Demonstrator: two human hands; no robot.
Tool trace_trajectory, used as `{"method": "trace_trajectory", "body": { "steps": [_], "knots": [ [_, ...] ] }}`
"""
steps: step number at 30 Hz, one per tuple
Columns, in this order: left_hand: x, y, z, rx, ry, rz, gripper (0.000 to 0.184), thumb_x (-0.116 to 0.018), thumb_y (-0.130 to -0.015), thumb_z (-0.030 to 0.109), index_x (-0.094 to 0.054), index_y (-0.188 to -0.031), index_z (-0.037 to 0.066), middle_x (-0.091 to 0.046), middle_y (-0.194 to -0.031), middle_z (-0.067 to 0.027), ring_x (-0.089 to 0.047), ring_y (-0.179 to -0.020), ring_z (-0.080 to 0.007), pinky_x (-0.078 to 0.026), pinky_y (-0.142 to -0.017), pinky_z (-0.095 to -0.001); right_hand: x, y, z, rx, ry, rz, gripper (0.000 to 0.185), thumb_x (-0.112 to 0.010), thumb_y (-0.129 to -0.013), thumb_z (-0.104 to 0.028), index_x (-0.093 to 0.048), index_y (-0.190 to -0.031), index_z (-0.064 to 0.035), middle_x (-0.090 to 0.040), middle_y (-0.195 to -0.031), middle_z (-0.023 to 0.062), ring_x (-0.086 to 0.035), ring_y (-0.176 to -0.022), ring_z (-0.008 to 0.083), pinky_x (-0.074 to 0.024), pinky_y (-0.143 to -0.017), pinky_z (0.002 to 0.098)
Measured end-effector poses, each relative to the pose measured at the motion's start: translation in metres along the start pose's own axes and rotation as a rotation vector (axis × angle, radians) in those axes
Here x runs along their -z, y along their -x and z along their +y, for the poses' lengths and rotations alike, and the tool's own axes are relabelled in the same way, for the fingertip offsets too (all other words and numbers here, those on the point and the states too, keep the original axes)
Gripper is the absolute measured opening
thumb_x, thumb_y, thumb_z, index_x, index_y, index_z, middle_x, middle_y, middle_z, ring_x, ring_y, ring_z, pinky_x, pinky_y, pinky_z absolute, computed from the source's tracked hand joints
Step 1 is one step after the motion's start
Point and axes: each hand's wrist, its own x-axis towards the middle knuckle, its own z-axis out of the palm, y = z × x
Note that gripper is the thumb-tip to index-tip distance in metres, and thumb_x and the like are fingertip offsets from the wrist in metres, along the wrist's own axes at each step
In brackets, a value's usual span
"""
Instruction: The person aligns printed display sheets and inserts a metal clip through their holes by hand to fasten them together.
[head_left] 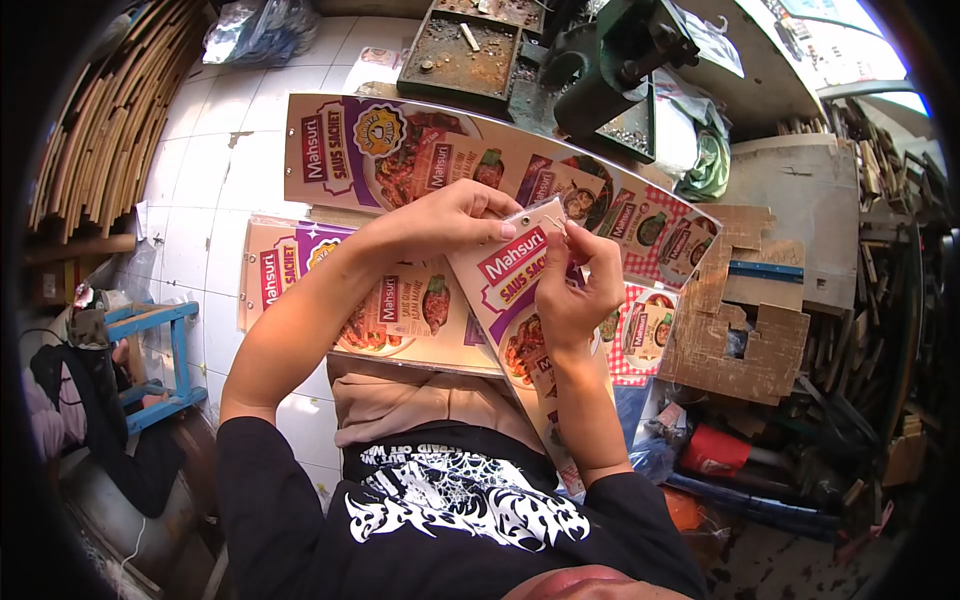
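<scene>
One left hand and one right hand make two hands. At least three printed Mahsuri sauce panels can be counted (their edges overlap, so the exact total cannot be told). There is one thin white cord, one dark green machine, one blue frame, one black T-shirt and one blue bar. At far left, wooden slats make one stack, its pieces too crowded to count.

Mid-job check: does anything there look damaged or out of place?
Yes. The brown cardboard on the right has ragged edges and a hole, as if torn or cut. A metal tray at the top looks rusty and holds loose scraps. The Mahsuri sign in the left hand shows no clear damage.
</scene>
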Motion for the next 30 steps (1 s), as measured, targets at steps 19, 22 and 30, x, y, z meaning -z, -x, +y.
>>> {"method": "trace_trajectory", "body": {
  "steps": [19,22,30],
  "knots": [
    [0.003,0.000,0.002,0.026,0.184,0.000,0.052,-0.057,-0.088,0.014,-0.060,-0.134,-0.009,-0.071,-0.120,-0.0155,-0.070,-0.103,-0.0168,-0.055,-0.094,-0.0303,-0.003,-0.003,0.002,0.464,-0.064,-0.277,0.036,-0.078,-0.077,0.006,-0.073,-0.112,-0.0039,-0.058,-0.073,0.0077,-0.057,-0.065,0.0260,-0.0478,-0.061,0.0378],
    [0.002,-0.001,0.002,0.017,0.178,-0.003,0.052,-0.057,-0.088,0.012,-0.060,-0.135,-0.009,-0.071,-0.121,-0.0158,-0.070,-0.104,-0.0168,-0.055,-0.095,-0.0303,-0.003,-0.003,0.000,0.428,-0.050,-0.275,0.036,-0.078,-0.077,0.005,-0.073,-0.112,-0.0038,-0.058,-0.072,0.0075,-0.057,-0.065,0.0260,-0.0473,-0.060,0.0378],
    [0.002,-0.001,0.002,-0.004,0.171,-0.011,0.051,-0.057,-0.088,0.012,-0.061,-0.134,-0.009,-0.071,-0.121,-0.0152,-0.069,-0.105,-0.0164,-0.054,-0.095,-0.0304,-0.004,-0.004,-0.002,0.421,-0.056,-0.280,0.033,-0.078,-0.078,0.005,-0.073,-0.110,-0.0027,-0.059,-0.072,0.0081,-0.057,-0.065,0.0265,-0.0467,-0.060,0.0375]
  ]
}}
